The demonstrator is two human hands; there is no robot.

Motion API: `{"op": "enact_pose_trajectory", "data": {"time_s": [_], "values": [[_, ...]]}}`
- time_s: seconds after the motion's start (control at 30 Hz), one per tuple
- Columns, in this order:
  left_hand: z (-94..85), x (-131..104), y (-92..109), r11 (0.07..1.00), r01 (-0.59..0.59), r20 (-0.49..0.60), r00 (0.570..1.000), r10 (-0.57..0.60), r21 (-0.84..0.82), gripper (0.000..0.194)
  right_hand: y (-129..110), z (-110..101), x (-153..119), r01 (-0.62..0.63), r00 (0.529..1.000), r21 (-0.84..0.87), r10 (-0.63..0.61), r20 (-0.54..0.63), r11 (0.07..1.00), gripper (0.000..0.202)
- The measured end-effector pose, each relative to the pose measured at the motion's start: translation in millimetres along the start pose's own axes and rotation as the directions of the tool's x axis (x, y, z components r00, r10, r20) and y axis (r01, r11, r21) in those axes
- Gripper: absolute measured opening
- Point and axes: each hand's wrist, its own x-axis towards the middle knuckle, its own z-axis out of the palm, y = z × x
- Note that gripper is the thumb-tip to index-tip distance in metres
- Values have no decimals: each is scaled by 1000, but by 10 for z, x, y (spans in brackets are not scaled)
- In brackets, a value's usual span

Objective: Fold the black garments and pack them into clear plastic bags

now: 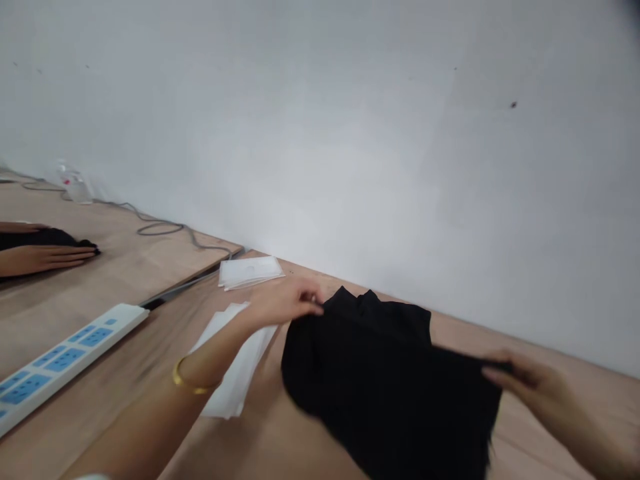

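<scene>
A black garment point(380, 373) is held just above the bench point(280, 440), near its far edge by the wall; it is judged soft, light and limp, best taken by pinching its edges at two well-separated points. The left hand point(285, 301) is pinched on the left upper edge, arm reaching forward with a gold bangle point(193, 383) at the wrist; the right hand point(525, 380) is closed on the right edge, fingers pointing left.

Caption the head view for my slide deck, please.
Left hand and right hand pinch a black garment over a wooden table.
</scene>
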Motion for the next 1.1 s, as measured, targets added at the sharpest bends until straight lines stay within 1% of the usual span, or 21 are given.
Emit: {"op": "enact_pose_trajectory", "data": {"time_s": [0.03, 0.07, 0.13, 0.17, 0.2, 0.23, 0.27, 0.3, 0.33, 0.37, 0.4, 0.47, 0.5, 0.57, 0.6, 0.63, 0.7, 0.77, 0.9, 1.0, 1.1], "values": [[-57, 182, 44, 1000, -22, -85, 996, 23, 9, 5, -110, -107, 159, 11, 983, 0, -11, -181, 1000, 37], [-111, 348, 98, 999, -46, -169, 984, 48, 16, 4, -241, -204, 290, 30, 955, -32, -38, -294, 999, 38], [-190, 594, 193, 993, -118, -321, 939, 120, 25, 5, -496, -347, 451, 75, 892, -38, -84, -445, 996, 35], [-202, 660, 214, 988, -152, -380, 912, 156, 42, 5, -581, -383, 483, 93, 869, -37, -99, -485, 995, 33], [-188, 686, 210, 983, -173, -411, 893, 184, 64, 5, -616, -393, 488, 102, 855, -34, -104, -508, 994, 31], [-144, 671, 175, 980, -180, -415, 887, 200, 87, 7, -591, -373, 470, 97, 850, -38, -103, -516, 995, 30], [-70, 620, 110, 979, -171, -393, 897, 201, 108, 9, -502, -325, 435, 85, 859, -43, -95, -503, 995, 31], [32, 536, 21, 981, -149, -348, 919, 184, 126, 11, -354, -246, 384, 71, 881, -50, -86, -465, 996, 32], [156, 426, -87, 982, -128, -299, 940, 165, 139, 12, -158, -141, 318, 53, 899, -67, -77, -430, 996, 34], [296, 296, -205, 983, -111, -250, 957, 146, 149, 13, 70, -12, 237, 59, 929, -50, -73, -364, 997, 35], [445, 153, -325, 982, -91, -192, 974, 122, 163, 12, 313, 136, 143, 66, 953, -77, -86, -291, 995, 35], [739, -136, -542, 978, -56, -79, 994, 73, 200, 11, 770, 459, -78, 87, 976, -168, -118, -184, 982, 36], [873, -266, -632, 975, -41, -40, 998, 51, 217, 19, 956, 618, -192, 127, 977, -233, -162, -137, 964, 37], [1095, -460, -771, 963, -22, 38, 999, 12, 269, 51, 1215, 898, -396, 214, 969, -384, -244, -32, 898, 47], [1182, -516, -824, 952, -14, 73, 997, -9, 306, 61, 1289, 1012, -472, 218, 972, -456, -236, 17, 863, 50], [1253, -544, -869, 939, -6, 102, 994, -31, 344, 63, 1335, 1105, -523, 208, 974, -519, -222, 37, 829, 51], [1353, -523, -939, 915, 13, 127, 989, -70, 403, 56, 1375, 1234, -546, 162, 983, -597, -180, 30, 786, 46], [1411, -426, -988, 907, 36, 112, 989, -91, 419, 53, 1391, 1303, -479, 131, 986, -619, -167, -1, 775, 44], [1458, -148, -1037, 905, 66, 69, 992, -105, 420, 52, 1422, 1351, -216, 108, 986, -624, -166, -35, 774, 44], [1471, 63, -1059, 907, 68, 50, 994, -98, 416, 55, 1424, 1368, -18, 105, 983, -612, -175, -54, 783, 46], [1496, 247, -1088, 911, 69, 31, 996, -89, 406, 53, 1415, 1381, 131, 85, 985, -593, -159, -73, 800, 45]]}}
